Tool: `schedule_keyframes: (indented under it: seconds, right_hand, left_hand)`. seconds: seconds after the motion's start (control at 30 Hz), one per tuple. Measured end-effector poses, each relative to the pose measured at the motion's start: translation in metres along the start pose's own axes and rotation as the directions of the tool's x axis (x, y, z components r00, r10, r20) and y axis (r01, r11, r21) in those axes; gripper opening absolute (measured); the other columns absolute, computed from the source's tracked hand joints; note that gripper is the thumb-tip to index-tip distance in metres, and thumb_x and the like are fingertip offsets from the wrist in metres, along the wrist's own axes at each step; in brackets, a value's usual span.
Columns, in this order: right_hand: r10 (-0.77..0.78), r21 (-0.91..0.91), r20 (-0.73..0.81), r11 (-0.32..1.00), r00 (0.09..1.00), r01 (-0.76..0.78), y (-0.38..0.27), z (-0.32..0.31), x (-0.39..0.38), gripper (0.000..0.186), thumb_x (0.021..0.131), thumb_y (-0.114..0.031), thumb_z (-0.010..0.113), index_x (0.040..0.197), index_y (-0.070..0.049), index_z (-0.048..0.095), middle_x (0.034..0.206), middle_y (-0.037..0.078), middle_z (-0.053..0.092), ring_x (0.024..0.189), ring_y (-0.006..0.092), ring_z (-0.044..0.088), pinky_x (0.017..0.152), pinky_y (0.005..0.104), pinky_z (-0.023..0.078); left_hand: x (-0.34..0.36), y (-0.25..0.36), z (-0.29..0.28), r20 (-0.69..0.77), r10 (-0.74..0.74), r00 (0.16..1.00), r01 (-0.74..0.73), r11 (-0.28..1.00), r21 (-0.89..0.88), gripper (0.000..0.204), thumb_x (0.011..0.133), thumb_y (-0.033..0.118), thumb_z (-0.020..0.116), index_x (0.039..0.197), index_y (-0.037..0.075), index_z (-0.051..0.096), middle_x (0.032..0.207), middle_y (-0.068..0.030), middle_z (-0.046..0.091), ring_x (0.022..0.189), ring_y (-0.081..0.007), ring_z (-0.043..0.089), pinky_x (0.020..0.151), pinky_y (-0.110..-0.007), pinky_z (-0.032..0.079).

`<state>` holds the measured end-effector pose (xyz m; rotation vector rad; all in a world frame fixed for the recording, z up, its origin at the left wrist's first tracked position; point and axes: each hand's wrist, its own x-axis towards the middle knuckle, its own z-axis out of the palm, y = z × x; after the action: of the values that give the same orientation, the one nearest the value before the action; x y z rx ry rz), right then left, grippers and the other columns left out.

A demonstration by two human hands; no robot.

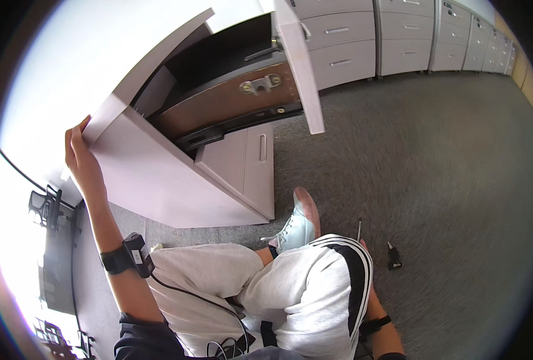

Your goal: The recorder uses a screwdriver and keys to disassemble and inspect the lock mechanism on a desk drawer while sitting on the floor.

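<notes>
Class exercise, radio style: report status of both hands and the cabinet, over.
Left hand gripping the white cabinet at its top rear corner. Right hand mostly hidden behind the knee, near a thin tool on the carpet. Drawer pulled open. Small black part lying nearby.

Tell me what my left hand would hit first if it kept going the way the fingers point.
Your left hand already grips the rear corner of the white cabinet, fingers pointing up across its top. Going straight on, they would likely slide over the cabinet top; nothing else shows there, though glare hides detail.
</notes>
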<state>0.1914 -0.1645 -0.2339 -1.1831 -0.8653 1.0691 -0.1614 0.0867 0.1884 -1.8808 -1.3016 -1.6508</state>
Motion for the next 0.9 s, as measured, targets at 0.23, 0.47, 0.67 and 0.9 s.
schedule_keyframes:
  seconds: [0.23,0.47,0.67,0.9]
  right_hand:
    - [0.103,0.082,-0.181,0.993,0.978,-0.089,0.042,-0.03,0.002,0.046,0.094,-0.018,0.048,0.134,0.0,0.036,0.127,0.014,0.051,0.116,0.0215,0.051,0.098,0.0338,0.042]
    - [0.056,0.843,-0.439,0.37,0.897,0.39,-0.116,-0.062,-0.024,0.05,0.087,-0.008,0.038,0.137,-0.004,0.035,0.141,0.01,0.037,0.11,0.024,0.057,0.061,0.0236,0.056]
    - [-0.175,0.919,0.048,0.393,0.983,0.025,-0.239,0.011,0.0,0.063,0.088,-0.014,0.038,0.144,-0.006,0.01,0.146,0.016,0.023,0.056,0.018,0.054,0.031,0.0227,0.043]
    - [-0.347,0.768,0.279,0.64,0.895,0.008,-0.27,0.11,0.015,0.063,0.086,-0.007,0.045,0.14,-0.004,0.014,0.138,0.031,0.031,0.062,0.0287,0.064,0.03,0.0252,0.042]
  left_hand:
    - [-0.007,0.003,0.009,-0.061,0.044,0.997,-0.042,0.999,0.021,0.039,0.097,0.034,0.038,0.1,0.01,0.068,0.093,-0.0023,0.064,0.081,-0.0108,0.051,0.08,-0.024,0.038]
    - [-0.035,0.014,0.019,-0.202,0.385,0.9,-0.399,0.916,-0.031,0.023,0.096,0.013,0.045,0.112,0.003,0.058,0.112,-0.0086,0.062,0.103,-0.0169,0.057,0.091,-0.028,0.042]
    - [-0.105,0.097,0.062,0.079,0.7,0.71,-0.594,0.654,-0.468,0.027,0.066,0.0,0.056,0.092,0.005,0.059,0.101,-0.0127,0.062,0.104,-0.032,0.055,0.087,-0.043,0.046]
    - [-0.076,0.123,0.093,0.136,0.516,0.846,-0.433,0.813,-0.389,0.037,0.074,0.015,0.066,0.106,0.001,0.054,0.106,-0.0133,0.056,0.102,-0.0286,0.053,0.088,-0.038,0.042]
